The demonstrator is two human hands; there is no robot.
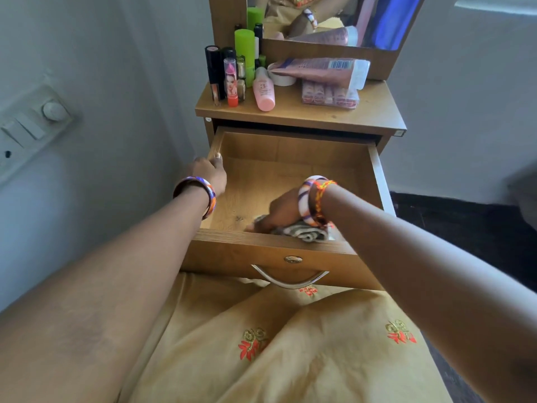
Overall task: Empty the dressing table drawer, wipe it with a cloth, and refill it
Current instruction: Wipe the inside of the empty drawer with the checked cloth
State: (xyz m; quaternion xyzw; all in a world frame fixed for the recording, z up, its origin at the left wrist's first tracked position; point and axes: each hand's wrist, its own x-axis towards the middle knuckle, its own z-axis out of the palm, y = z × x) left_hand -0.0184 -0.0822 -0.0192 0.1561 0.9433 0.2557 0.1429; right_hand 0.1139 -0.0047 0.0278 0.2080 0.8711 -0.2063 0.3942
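I'm looking into a home bedroom corner: a small wooden dressing table point(374, 117) with a mirror point(334, 18) set against plain painted walls, lipsticks point(231, 82), a pink lotion bottle point(263, 90) and cream tubes point(319, 71) crowding its top, and a wall switch panel point(32, 129) at the left.

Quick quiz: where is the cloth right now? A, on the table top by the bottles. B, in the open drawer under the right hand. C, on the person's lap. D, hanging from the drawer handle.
B: the cloth lies in the drawer at its front edge, with the right hand pressing on it.
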